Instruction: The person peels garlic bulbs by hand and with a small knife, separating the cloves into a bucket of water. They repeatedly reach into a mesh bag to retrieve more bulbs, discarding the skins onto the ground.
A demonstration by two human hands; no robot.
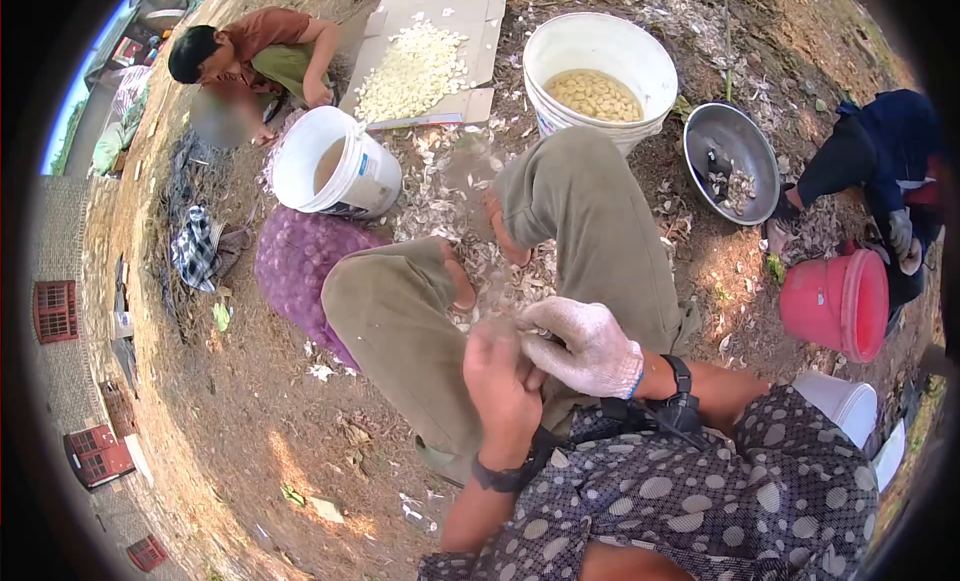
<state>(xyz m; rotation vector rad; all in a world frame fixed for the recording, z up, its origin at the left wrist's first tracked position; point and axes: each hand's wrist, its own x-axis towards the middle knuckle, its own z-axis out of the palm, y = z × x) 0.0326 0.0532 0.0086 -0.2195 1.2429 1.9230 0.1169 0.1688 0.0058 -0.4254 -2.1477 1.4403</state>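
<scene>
In front of my lap, my bare left hand (500, 386) and my right hand (585, 349) in a white glove (598, 366) meet with fingers pinched together. Whatever they hold is small and mostly covered by the fingers; I cannot make it out. Papery garlic skins (520, 286) litter the ground around my bare feet. Against my left leg rests a purple mesh bag (305, 266) of what look like garlic bulbs. Just beyond it is a white bucket (372, 181) with murky liquid inside.
Peeled garlic cloves (415, 69) lie on flattened cardboard (468, 16). A larger white bucket (540, 66) holds cloves in liquid. To the right are a metal bowl (745, 146), a pink bucket (825, 301) and a person (885, 151). Another person (280, 56) crouches at upper left.
</scene>
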